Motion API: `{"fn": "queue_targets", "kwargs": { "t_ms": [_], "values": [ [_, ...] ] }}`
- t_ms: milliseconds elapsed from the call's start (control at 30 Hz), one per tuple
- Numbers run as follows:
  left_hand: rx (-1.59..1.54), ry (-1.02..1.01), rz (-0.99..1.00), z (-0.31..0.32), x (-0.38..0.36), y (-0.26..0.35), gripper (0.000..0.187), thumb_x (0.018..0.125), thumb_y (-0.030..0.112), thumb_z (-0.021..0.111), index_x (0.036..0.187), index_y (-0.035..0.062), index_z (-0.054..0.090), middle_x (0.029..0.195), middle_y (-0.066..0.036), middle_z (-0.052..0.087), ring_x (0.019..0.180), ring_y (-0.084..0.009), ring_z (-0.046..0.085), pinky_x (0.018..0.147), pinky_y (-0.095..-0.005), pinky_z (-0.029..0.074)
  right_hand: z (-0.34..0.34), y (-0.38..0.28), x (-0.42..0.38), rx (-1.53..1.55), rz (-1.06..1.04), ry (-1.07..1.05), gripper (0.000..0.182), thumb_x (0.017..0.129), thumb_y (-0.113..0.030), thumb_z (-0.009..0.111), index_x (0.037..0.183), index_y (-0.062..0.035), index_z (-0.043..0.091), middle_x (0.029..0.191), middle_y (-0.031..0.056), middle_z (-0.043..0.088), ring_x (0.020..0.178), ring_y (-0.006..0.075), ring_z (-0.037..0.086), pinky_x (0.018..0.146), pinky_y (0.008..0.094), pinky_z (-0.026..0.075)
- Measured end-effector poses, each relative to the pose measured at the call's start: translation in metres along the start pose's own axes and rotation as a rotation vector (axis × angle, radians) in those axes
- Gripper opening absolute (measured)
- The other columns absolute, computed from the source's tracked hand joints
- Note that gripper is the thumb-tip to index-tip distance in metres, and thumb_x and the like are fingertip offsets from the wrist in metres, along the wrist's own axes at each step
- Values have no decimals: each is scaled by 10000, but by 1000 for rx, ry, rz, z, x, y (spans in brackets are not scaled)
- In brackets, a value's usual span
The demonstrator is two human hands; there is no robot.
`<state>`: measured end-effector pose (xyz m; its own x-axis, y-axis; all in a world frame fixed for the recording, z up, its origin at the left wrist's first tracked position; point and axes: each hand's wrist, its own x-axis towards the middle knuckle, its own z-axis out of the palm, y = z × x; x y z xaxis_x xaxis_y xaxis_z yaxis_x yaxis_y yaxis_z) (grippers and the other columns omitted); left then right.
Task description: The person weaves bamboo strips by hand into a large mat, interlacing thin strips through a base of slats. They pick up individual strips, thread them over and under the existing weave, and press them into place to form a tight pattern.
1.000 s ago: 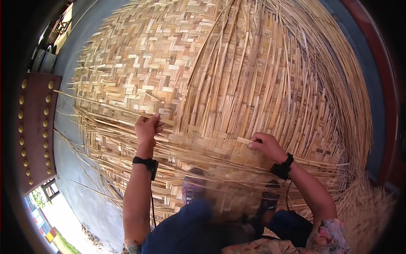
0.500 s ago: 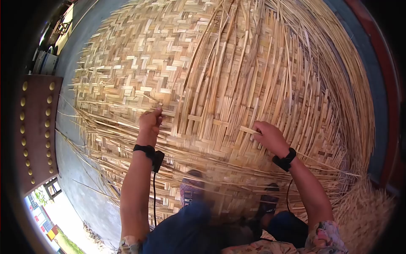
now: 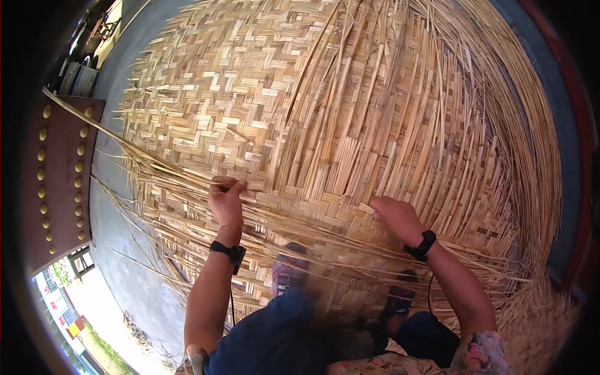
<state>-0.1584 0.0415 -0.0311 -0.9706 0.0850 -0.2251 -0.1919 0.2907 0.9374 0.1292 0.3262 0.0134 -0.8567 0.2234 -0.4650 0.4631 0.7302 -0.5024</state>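
A large herringbone mat point(image 3: 219, 81) of flat, pale strips lies on the floor before me. My left hand point(image 3: 226, 195) is closed around a long strip point(image 3: 94, 122), which rises off the mat toward the far left. At the mat's lower middle, my right hand point(image 3: 395, 215) pinches the end of a short, flat strip point(image 3: 364, 207). Loose lengthwise strips point(image 3: 337, 125) fan out above my hands, and crosswise strips point(image 3: 300, 228) run below them.
My feet, one in a plaid shoe point(image 3: 289, 272), are on the near part of the mat. A brown door with brass-coloured studs point(image 3: 62, 181) stands at the left beside the grey floor point(image 3: 125, 275). More long strips point(image 3: 531, 112) curve along the right edge.
My left hand has moved slightly down and now holds a long strip lifted at the left. My right hand has shifted a little down. The view has moved slightly.
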Motion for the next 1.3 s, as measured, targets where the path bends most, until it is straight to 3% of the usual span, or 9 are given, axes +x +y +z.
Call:
{"fn": "queue_targets", "kwargs": {
  "t_ms": [167, 200, 300, 367, 500, 933, 1033, 1233, 1300],
  "values": [
    [-119, 6, -179, -18, 20, 5, 412, 848, -4, 768, 1201, -37, 557, 927, -100, 661, 704, -152, 613, 620, -267, 536, 2, -8, 15, -82, 23, -71, 131, 914, -111, 628, 983, -57, 530, 876, 171, 622, 856, 396, 634, 709, 497, 489],
    [-180, 210, -166, -18, 24, 11, 611, 888, 54, 756, 1377, -46, 403, 1077, -137, 628, 752, -166, 608, 602, -274, 530, 1, -6, 12, -53, 4, -50, 138, 906, -110, 635, 980, -54, 532, 866, 177, 619, 855, 401, 631, 712, 497, 483],
    [466, 492, 197, -35, 27, 8, 657, 854, 67, 763, 1391, -29, 397, 1130, -155, 511, 1032, -265, 522, 953, -413, 456, 3, -7, 15, 22, 28, -73, 166, 886, -136, 650, 1020, -63, 585, 898, 201, 643, 901, 413, 638, 764, 496, 497],
    [569, 153, 543, -28, 15, 27, 480, 856, 58, 696, 1310, 51, 538, 1208, -175, 556, 1109, -366, 536, 992, -467, 403, 12, 1, 19, -25, 28, -62, 176, 859, -143, 684, 968, -61, 574, 875, 179, 634, 867, 396, 634, 756, 483, 494],
    [1139, -608, 682, 2, 29, 22, 136, 862, 138, 658, 973, 210, 691, 965, -2, 661, 1066, -222, 604, 943, -462, 375, 2, -4, 14, 5, -16, -39, 161, 844, -134, 686, 932, -55, 577, 853, 173, 635, 844, 381, 640, 733, 464, 498],
    [967, -957, 629, 15, 80, -3, 42, 855, 253, 696, 894, 249, 711, 921, 9, 669, 1020, -226, 635, 913, -585, 364, -15, 22, 1, 166, 62, -127, 192, 836, -169, 717, 900, -62, 570, 779, 125, 622, 757, 307, 636, 691, 403, 488],
    [975, -1014, 496, 20, 82, 6, 38, 820, 209, 730, 833, 239, 749, 876, 49, 717, 976, -202, 648, 905, -548, 358, -17, 31, 0, 674, 179, -214, 216, 915, -178, 666, 822, -36, 533, 709, 14, 565, 686, 94, 575, 634, 311, 479],
    [1171, -961, 657, 12, 85, 14, 56, 824, 179, 732, 783, 216, 725, 916, 54, 692, 1022, -243, 614, 929, -492, 368, 19, 1, 8, -11, 56, -59, 267, 904, -225, 696, 980, -29, 532, 863, 176, 653, 781, 370, 654, 726, 445, 525],
    [1175, -995, 602, 6, 82, 41, 127, 811, 156, 762, 931, 175, 728, 1012, -15, 682, 1050, -297, 602, 925, -466, 424, 1, 2, 1, -47, 100, -115, 329, 881, -241, 718, 1045, -34, 523, 899, 197, 666, 845, 407, 663, 749, 472, 526]
  ]
}}
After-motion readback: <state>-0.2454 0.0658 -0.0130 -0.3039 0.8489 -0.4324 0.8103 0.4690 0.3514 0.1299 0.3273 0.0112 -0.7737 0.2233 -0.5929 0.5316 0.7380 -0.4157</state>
